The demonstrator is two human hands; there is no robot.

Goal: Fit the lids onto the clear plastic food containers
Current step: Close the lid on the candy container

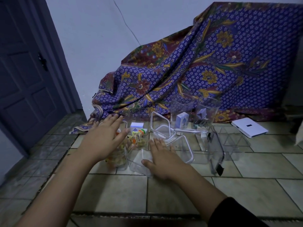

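Neither hand gripped anything yet: the left hand [105, 140] was spread flat, fingers wide, above a clear container [117, 158] packed with small colourful items, and whether the palm touched its rim could not be told. Just right of it, a second filled container [139, 136] stood behind a low, empty clear tub [139, 163] on the tiled floor [180, 190]. The right hand [161, 161] lay open, palm down, at that tub's right edge, its thumb resting on or just above the plastic and its fingertips reaching toward a loose clear lid [185, 148]. Another lid [161, 124] with a pale seal leaned tilted behind it. Further right stood two tall open containers [182, 110], each holding a small box or clips, then a dark-edged lid [216, 151] propped on edge and some empty clear tubs [236, 141]; a white tablet-like slab [249, 129] lay well apart, below the draped batik cloth [213, 63]. By the look of them, these containers and lids were light, stiff and smooth, likely to skid on tile and flex if squeezed mid-wall. A lid seemed best pinched at its rim or corners, with the container steadied by its sides while the corners were pressed down in turn.
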